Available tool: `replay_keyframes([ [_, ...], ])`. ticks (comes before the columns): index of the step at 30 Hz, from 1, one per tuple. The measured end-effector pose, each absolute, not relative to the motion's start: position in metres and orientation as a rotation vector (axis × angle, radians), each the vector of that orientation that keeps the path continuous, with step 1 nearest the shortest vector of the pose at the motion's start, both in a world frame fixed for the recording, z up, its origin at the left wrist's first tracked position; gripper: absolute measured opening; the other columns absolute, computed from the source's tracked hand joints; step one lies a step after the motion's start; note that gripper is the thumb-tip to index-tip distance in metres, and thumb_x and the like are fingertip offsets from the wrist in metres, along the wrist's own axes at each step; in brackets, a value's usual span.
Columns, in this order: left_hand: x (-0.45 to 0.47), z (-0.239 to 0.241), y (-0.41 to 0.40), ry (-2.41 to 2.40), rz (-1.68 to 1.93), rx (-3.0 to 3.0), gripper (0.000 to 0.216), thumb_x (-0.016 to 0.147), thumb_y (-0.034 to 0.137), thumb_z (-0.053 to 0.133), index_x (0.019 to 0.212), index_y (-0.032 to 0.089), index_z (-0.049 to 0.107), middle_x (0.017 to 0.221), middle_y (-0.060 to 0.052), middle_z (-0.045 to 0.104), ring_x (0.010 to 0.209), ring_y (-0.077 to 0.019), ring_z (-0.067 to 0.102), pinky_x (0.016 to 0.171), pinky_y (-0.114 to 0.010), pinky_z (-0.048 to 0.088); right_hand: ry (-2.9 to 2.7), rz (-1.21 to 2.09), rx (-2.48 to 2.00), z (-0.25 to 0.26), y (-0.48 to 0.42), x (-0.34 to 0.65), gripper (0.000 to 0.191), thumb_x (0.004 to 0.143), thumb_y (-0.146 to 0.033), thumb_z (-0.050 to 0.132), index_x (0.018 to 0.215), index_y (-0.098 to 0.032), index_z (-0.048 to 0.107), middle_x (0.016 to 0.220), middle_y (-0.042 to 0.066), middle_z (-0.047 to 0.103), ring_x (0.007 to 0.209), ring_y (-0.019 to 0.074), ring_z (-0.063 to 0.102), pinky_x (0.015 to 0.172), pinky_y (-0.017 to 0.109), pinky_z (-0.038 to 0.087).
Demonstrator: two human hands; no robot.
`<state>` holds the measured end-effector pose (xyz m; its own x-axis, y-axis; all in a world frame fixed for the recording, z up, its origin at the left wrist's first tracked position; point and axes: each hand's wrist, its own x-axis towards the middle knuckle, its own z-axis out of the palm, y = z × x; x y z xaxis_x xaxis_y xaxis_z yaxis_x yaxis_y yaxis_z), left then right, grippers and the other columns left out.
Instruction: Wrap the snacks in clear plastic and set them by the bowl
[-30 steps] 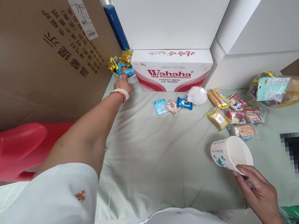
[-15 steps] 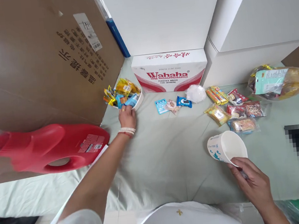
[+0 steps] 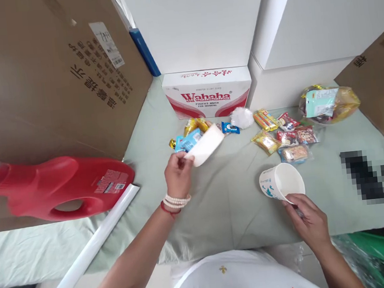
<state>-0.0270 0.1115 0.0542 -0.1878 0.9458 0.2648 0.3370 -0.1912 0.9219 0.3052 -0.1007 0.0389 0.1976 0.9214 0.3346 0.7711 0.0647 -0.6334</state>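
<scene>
L forearm (image 3: 134, 253) ran up & inward from lower L of view; L wrist (image 3: 174, 204) approx. straight. L hand (image 3: 178, 174) pinched tight, back of hand up, fingers curled. R forearm (image 3: 342, 265) angled up & inward from lower R. R hand (image 3: 306, 219) also pinched, fingers (image 3: 298, 200) straighter. Hands well apart, L farther fwd.

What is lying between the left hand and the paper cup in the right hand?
In the head view, only bare green cloth lies between the left hand and the paper cup.
</scene>
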Motion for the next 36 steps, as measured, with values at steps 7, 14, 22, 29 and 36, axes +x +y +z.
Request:
replay_keyframes([
  [7,0.002,0.026,0.203,1.128,1.292,0.846,0.024,0.090,0.033,0.056,0.070,0.024,0.049,0.063,0.002,0.060,0.047,-0.0086,0.038,0.047,-0.024,0.042,-1.536,0.279,-1.753,0.045,-0.104,0.310,0.012,0.099,-0.030,0.063,0.099,-0.023,0.073,0.095,0.006,0.072,0.081,0.0188,0.072,0.067,0.027,0.058],
  [14,-0.002,0.025,0.179,0.999,1.226,0.773,0.023,0.091,0.024,0.045,0.093,0.024,0.068,0.101,-0.003,0.080,0.095,-0.0166,0.073,0.081,-0.031,0.063,-1.490,0.359,-1.752,0.056,-0.102,0.316,0.012,0.099,-0.028,0.061,0.099,-0.022,0.071,0.093,0.005,0.071,0.077,0.0165,0.069,0.066,0.026,0.055],
  [22,-0.069,0.053,0.079,0.967,1.249,0.629,0.030,0.089,0.035,0.067,0.118,0.028,0.072,0.118,-0.003,0.079,0.127,-0.0251,0.066,0.101,-0.036,0.062,-1.528,0.287,-1.734,0.064,-0.103,0.342,0.010,0.095,-0.025,0.060,0.097,-0.022,0.069,0.096,0.008,0.071,0.086,0.0211,0.070,0.074,0.032,0.058],
  [29,-0.072,0.098,0.041,1.216,1.415,1.059,0.015,0.084,0.045,0.068,0.094,0.041,0.078,0.115,0.004,0.076,0.122,-0.0286,0.065,0.099,-0.050,0.062,-2.105,0.689,-1.373,0.062,-0.084,0.270,0.030,0.093,-0.012,0.053,0.117,-0.025,0.067,0.116,0.009,0.071,0.094,0.0177,0.071,0.079,0.030,0.060],
  [36,-0.060,0.100,0.039,1.270,1.429,1.574,0.007,0.076,0.030,0.081,0.081,0.029,0.076,0.092,-0.003,0.065,0.089,-0.0196,0.063,0.065,-0.030,0.056,-1.845,0.794,-1.418,0.094,-0.032,0.297,0.036,0.101,-0.041,0.056,0.132,-0.025,0.066,0.130,0.010,0.069,0.105,0.0198,0.069,0.084,0.031,0.057],
])
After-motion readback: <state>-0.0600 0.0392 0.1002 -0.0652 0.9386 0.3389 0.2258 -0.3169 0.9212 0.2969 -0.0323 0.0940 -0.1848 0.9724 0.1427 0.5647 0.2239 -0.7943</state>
